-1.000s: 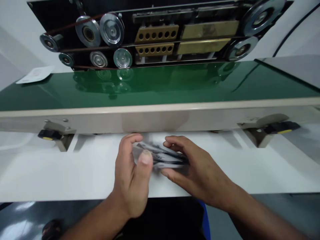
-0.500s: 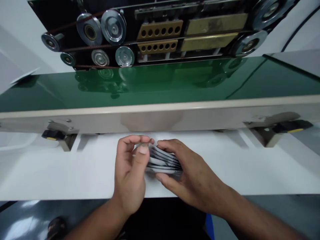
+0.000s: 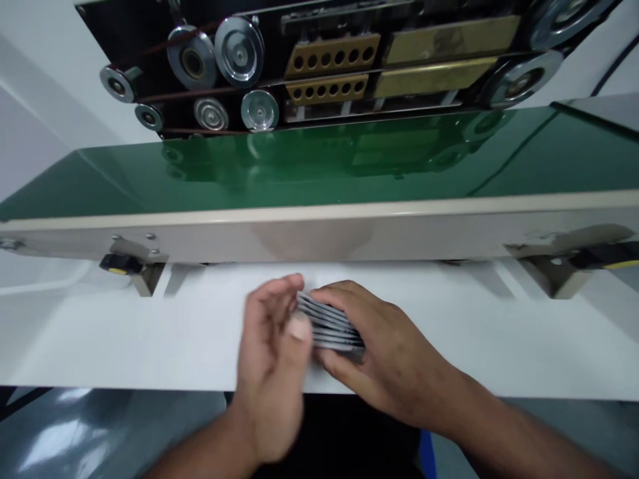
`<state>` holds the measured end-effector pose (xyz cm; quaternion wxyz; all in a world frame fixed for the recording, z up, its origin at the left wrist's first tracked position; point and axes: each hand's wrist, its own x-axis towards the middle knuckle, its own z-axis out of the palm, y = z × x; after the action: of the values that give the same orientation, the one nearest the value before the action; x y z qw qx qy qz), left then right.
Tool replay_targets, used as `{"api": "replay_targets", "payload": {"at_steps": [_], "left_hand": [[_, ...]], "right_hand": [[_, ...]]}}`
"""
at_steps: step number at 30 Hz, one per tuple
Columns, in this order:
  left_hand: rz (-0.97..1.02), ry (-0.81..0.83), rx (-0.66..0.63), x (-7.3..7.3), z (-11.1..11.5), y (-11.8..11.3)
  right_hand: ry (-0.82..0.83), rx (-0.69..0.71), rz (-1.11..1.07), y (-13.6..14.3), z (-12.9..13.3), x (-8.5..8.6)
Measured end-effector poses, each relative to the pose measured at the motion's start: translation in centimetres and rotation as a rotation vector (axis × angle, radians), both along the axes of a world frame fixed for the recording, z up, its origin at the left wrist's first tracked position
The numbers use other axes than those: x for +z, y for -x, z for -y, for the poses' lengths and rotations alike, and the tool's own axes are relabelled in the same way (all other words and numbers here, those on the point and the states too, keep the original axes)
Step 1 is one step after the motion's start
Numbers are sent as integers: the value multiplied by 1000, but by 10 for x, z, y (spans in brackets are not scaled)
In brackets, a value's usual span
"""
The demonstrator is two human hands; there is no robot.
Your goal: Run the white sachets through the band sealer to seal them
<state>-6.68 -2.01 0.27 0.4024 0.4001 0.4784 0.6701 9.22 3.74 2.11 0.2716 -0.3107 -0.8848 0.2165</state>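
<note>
A stack of several thin, flat grey-white packets (image 3: 329,324) is between my hands, above the white table. My right hand (image 3: 389,346) grips the stack from the right, with the thumb below and the fingers over the top. My left hand (image 3: 274,359) is at the stack's left end, slightly blurred, its fingers curved and its thumb against or just in front of the packets' edges. There is a gap between that thumb and the fingers.
Beyond the white table (image 3: 200,332) runs a green conveyor belt (image 3: 299,179) with a pale metal side rail (image 3: 319,233). Black knobs on brackets stick out at left (image 3: 121,263) and right (image 3: 606,255). Pulleys and brass blocks (image 3: 332,54) stand behind the belt.
My left hand has loosened at the stack's left end and moved slightly down and right. The packets look more evenly lined up. The view has shifted a little, and a shoe at lower left is gone.
</note>
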Motion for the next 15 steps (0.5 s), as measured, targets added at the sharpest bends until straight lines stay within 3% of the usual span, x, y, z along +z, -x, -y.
{"api": "replay_targets", "payload": {"at_steps": [2, 5, 8, 10, 12, 13, 15], "left_hand": [[53, 36, -162, 2, 4, -3], [267, 56, -158, 3, 0, 3], [463, 85, -131, 2, -7, 10], [603, 96, -241, 2, -8, 5], [741, 101, -415, 4, -7, -5], [805, 103, -476, 5, -7, -11], [907, 143, -521, 10, -8, -21]], "right_hand": [[-15, 4, 6, 0, -1, 0], [15, -65, -60, -7, 1, 2], [321, -260, -344, -12, 8, 8], [600, -322, -585, -10, 15, 10], [765, -316, -713, -1, 20, 9], [773, -316, -710, 4, 21, 8], [620, -338, -605, 13, 23, 4]]}}
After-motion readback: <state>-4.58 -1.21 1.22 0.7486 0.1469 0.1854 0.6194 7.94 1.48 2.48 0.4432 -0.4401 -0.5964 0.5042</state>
